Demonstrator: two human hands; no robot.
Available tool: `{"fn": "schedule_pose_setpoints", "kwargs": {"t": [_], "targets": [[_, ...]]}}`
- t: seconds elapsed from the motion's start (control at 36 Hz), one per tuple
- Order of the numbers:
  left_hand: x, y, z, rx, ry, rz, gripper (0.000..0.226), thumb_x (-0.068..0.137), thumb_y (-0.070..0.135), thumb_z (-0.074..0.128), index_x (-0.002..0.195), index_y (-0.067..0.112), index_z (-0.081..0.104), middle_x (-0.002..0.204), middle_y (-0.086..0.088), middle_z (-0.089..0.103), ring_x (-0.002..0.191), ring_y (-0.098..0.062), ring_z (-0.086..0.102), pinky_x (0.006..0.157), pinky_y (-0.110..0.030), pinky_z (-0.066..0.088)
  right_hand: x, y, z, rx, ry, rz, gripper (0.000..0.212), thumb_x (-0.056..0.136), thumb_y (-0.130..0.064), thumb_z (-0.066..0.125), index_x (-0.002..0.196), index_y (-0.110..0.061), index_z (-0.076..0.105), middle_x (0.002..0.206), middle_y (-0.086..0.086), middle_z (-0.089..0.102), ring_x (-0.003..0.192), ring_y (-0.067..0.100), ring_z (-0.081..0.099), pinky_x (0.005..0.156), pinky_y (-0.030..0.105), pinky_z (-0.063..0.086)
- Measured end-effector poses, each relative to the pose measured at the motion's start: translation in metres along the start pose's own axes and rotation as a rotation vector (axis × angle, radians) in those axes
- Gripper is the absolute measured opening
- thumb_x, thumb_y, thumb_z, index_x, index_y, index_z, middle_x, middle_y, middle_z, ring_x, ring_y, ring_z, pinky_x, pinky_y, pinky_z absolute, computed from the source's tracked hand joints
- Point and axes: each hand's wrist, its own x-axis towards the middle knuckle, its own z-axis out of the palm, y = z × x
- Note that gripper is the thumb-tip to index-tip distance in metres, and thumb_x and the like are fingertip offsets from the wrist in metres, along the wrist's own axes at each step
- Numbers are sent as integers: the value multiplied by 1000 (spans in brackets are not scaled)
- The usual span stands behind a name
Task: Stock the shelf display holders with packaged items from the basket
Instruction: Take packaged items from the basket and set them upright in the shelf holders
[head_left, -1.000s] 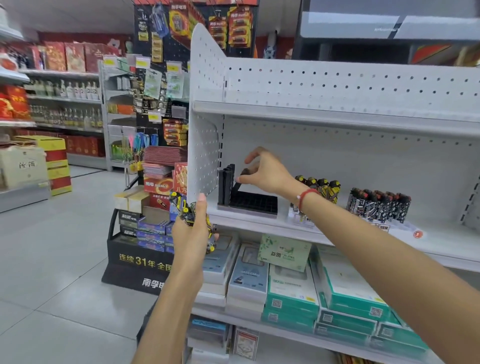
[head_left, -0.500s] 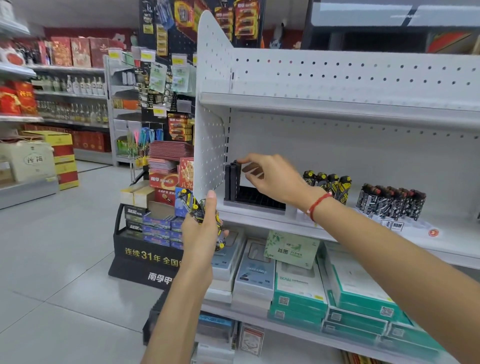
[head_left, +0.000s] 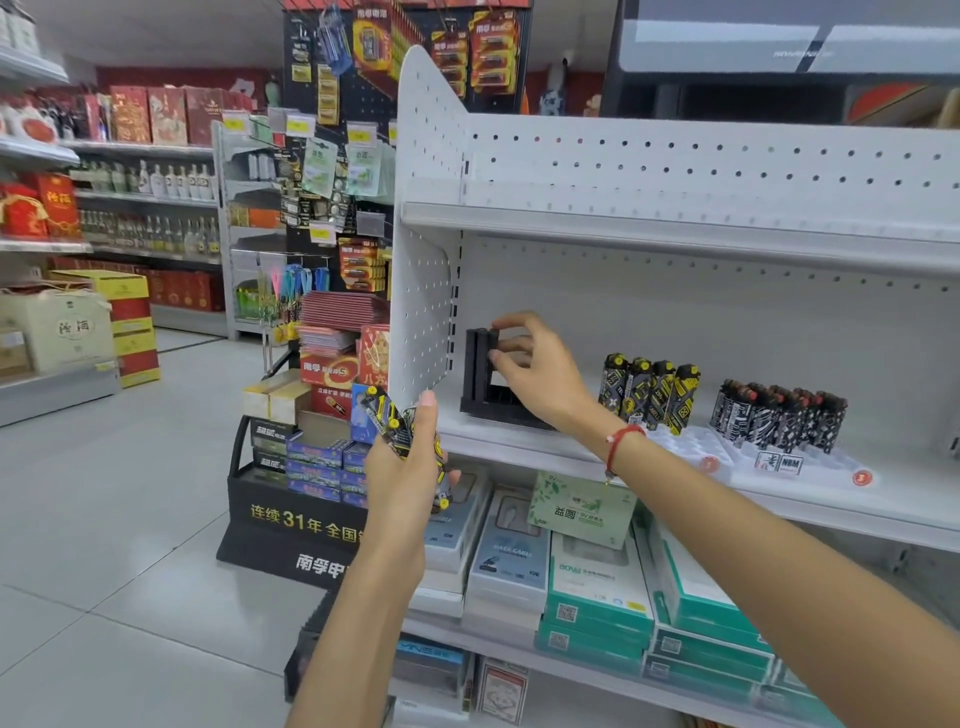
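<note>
- My left hand, nearest me, grips a bunch of packaged items — slim black-and-yellow printed pieces, glossy, fanned above my thumb. Fingers wrapped tight round them.
- Lower shelf under it: flat boxed goods, white and teal card, stacked.
- My right hand reaches farther in to the middle shelf and pinches the top of a black piece standing at the left end of the black display holder. Thumb and forefinger are closed on it, other fingers loose.
- Holder looks like rigid matte plastic, ribbed slotted base, mostly empty.
- Right of it, same shelf: a row of yellow-black items upright in a white tray, then a red-black row.
- Risk: the light holder may slide or tip if I push the piece in off-angle.
- Risk: the glossy bunch could slip out of my left hand while I look right.
- Basket not in view.
</note>
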Motion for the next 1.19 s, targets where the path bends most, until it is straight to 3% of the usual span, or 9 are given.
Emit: {"fn": "schedule_pose_setpoints", "kwargs": {"t": [0.19,0.33,0.64,0.75,0.89,0.97,1.06,1.11,1.19], "targets": [[-2,0,0,29,9,-3,37,88,52,56,84,15,52,66,-2,46,48,-7,50,52,-21,48,3,4,-4,129,-118,122,32,89,-4,60,118,-10,49,87,0,57,85,21,60,72,31,59],[-2,1,-2,27,31,0,35,88,50,57,84,15,53,75,-8,48,73,-20,51,43,-14,46,5,9,-4,-183,-266,150,31,88,-21,64,115,-6,59,104,10,66,99,26,63,92,43,50],[-3,1,5,44,-24,15,38,88,50,56,100,14,58,66,0,45,55,-10,50,48,-17,46,11,-1,5,-503,-321,73,28,95,-28,48,115,-9,46,111,11,63,99,34,60,88,41,47],[-4,9,6,248,-35,150,60,83,53,58,127,14,52,93,-14,62,54,-8,57,43,-12,41,10,-1,3,-354,-253,76,28,95,-34,52,113,-13,52,107,5,65,91,29,65,85,46,52],[18,30,10,677,-109,456,42,83,57,57,104,21,53,93,8,64,88,-14,60,74,-30,48,11,2,0,-176,-276,111,15,93,-29,57,101,-17,53,101,6,65,82,27,69,77,46,57],[35,44,13,980,-189,560,44,85,56,56,119,29,50,101,12,64,94,-15,60,83,-37,49,12,5,-4,-290,-226,-13,25,90,-28,60,112,-19,51,106,0,67,84,22,63,83,42,52],[51,53,15,1119,-361,539,54,84,56,57,133,39,41,109,16,61,91,-13,60,82,-37,51,10,6,-8,-286,-178,-142,47,88,-25,63,130,-29,43,110,-4,65,88,20,60,83,36,49],[56,59,14,1149,-450,497,58,85,52,59,138,40,38,105,19,60,74,-7,57,73,-32,51,9,7,-11,-263,-186,-163,44,88,-23,62,129,-30,47,109,-5,66,92,22,64,83,35,50],[60,66,13,1272,-509,479,63,85,51,59,142,41,32,113,16,57,83,-9,57,75,-29,50,8,9,-16,-186,-172,-139,30,88,-25,64,117,-26,57,102,-7,68,84,16,65,77,27,47]]}}
